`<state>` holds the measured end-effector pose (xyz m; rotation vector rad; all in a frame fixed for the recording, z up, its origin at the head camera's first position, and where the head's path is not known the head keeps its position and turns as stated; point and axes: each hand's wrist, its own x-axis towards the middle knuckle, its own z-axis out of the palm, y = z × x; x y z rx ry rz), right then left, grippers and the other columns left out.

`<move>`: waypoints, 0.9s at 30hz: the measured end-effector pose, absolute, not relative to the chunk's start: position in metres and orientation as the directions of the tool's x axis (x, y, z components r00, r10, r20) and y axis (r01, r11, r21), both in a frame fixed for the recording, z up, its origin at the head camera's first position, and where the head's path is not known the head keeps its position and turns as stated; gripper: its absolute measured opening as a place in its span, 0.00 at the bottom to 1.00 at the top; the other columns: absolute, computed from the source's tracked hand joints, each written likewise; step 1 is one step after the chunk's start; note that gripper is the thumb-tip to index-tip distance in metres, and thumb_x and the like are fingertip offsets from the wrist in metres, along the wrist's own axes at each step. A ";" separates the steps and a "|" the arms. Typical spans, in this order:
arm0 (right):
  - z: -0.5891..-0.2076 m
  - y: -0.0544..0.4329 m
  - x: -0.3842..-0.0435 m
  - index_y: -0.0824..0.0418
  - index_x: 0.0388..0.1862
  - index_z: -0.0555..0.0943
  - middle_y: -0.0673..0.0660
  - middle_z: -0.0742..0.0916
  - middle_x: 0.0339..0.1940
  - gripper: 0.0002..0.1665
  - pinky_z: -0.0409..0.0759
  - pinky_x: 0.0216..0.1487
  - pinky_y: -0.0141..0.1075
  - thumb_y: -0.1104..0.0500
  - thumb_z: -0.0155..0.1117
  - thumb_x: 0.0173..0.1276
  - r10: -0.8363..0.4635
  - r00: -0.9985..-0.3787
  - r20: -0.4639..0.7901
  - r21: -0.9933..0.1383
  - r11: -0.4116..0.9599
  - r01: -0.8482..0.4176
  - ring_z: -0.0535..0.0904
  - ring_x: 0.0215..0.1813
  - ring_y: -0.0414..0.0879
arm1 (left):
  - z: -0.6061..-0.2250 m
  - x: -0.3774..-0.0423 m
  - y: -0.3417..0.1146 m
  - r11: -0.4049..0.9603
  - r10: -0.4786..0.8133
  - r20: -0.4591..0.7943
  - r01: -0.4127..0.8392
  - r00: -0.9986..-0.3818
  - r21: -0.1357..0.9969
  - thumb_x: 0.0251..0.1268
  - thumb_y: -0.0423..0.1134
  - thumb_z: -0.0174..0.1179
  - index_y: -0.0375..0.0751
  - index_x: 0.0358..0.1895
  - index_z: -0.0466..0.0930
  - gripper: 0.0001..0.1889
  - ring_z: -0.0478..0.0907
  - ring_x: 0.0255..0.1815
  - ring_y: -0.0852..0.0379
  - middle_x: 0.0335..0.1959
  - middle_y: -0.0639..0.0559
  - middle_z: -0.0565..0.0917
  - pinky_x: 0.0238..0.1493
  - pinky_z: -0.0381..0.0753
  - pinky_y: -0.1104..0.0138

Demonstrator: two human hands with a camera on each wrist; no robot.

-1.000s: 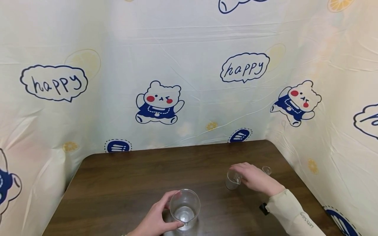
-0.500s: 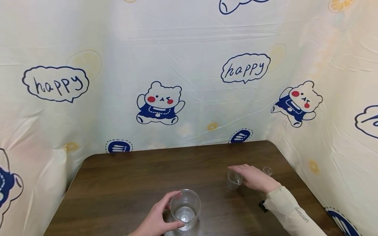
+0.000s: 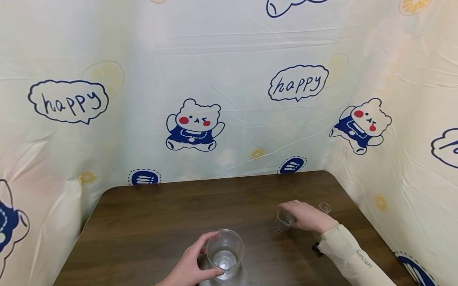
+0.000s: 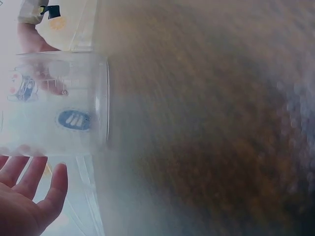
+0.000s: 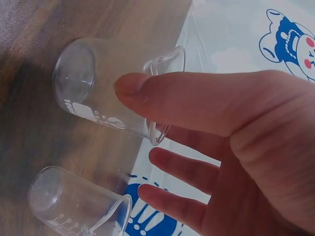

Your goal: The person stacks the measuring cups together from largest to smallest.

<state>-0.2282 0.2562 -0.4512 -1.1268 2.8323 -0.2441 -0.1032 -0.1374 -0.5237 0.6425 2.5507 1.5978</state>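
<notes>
At the near middle of the table, my left hand (image 3: 193,260) holds a large clear glass beaker (image 3: 225,252) from its left side, thumb at the near side and fingers round the far one. The left wrist view shows this beaker (image 4: 54,110) upright on the wood, fingertips against its wall. Further right, my right hand (image 3: 307,216) grips a smaller beaker (image 3: 283,221) near its rim. Close up, the right thumb (image 5: 172,98) lies across this beaker (image 5: 106,91), which carries a white 100 mark; the index finger is partly hidden behind the rim.
Another small beaker stands just beyond the right hand, seen as a round rim (image 3: 325,207) and, in the right wrist view, as a marked glass (image 5: 74,204). The dark wooden table (image 3: 150,222) ends at a printed cloth curtain (image 3: 243,127) at back and sides.
My right hand's fingers, held flatter over the smaller beaker half a second ago, have come down and closed at its rim. My left hand and the large beaker have stayed in place.
</notes>
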 end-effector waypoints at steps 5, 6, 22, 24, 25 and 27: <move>-0.450 0.255 -0.229 0.68 0.62 0.79 0.62 0.87 0.55 0.35 0.82 0.55 0.52 0.69 0.81 0.54 -0.670 -0.741 -0.054 -0.201 0.734 -0.649 0.83 0.56 0.59 | -0.523 -0.103 -0.138 0.375 0.381 0.171 0.321 -0.909 0.870 0.56 0.50 0.80 0.53 0.74 0.68 0.43 0.79 0.44 0.56 0.66 0.47 0.80 0.47 0.76 0.66; -0.450 0.255 -0.230 0.68 0.61 0.80 0.62 0.87 0.55 0.35 0.82 0.54 0.52 0.69 0.81 0.54 -0.667 -0.742 -0.063 -0.206 0.737 -0.644 0.83 0.56 0.59 | -0.523 -0.103 -0.137 0.375 0.382 0.166 0.317 -0.909 0.871 0.56 0.51 0.79 0.52 0.74 0.68 0.43 0.79 0.44 0.57 0.66 0.47 0.80 0.47 0.76 0.66; -0.453 0.251 -0.230 0.65 0.58 0.81 0.60 0.87 0.52 0.31 0.82 0.53 0.52 0.58 0.82 0.57 -0.620 -0.775 -0.123 -0.237 0.777 -0.584 0.84 0.52 0.55 | -0.523 -0.103 -0.138 0.363 0.395 0.134 0.288 -0.909 0.886 0.57 0.51 0.79 0.53 0.75 0.67 0.43 0.79 0.48 0.56 0.69 0.50 0.79 0.49 0.77 0.66; -0.452 0.250 -0.229 0.65 0.58 0.81 0.60 0.87 0.52 0.31 0.82 0.53 0.52 0.58 0.82 0.57 -0.617 -0.776 -0.129 -0.238 0.779 -0.580 0.84 0.52 0.55 | -0.523 -0.103 -0.137 0.365 0.396 0.128 0.283 -0.909 0.887 0.58 0.51 0.78 0.54 0.75 0.67 0.42 0.78 0.48 0.56 0.69 0.50 0.78 0.49 0.77 0.65; -0.451 0.250 -0.229 0.64 0.58 0.81 0.60 0.87 0.52 0.31 0.82 0.53 0.52 0.57 0.82 0.58 -0.616 -0.776 -0.133 -0.239 0.780 -0.578 0.84 0.52 0.55 | -0.522 -0.103 -0.137 0.365 0.396 0.125 0.281 -0.910 0.888 0.58 0.50 0.78 0.54 0.75 0.67 0.42 0.78 0.48 0.56 0.69 0.50 0.78 0.49 0.77 0.65; -0.449 0.249 -0.229 0.64 0.57 0.81 0.59 0.87 0.51 0.30 0.82 0.52 0.51 0.57 0.82 0.57 -0.615 -0.776 -0.138 -0.240 0.781 -0.576 0.84 0.51 0.54 | -0.522 -0.103 -0.138 0.367 0.394 0.122 0.278 -0.911 0.888 0.58 0.51 0.78 0.55 0.75 0.67 0.42 0.78 0.47 0.56 0.68 0.50 0.78 0.49 0.77 0.65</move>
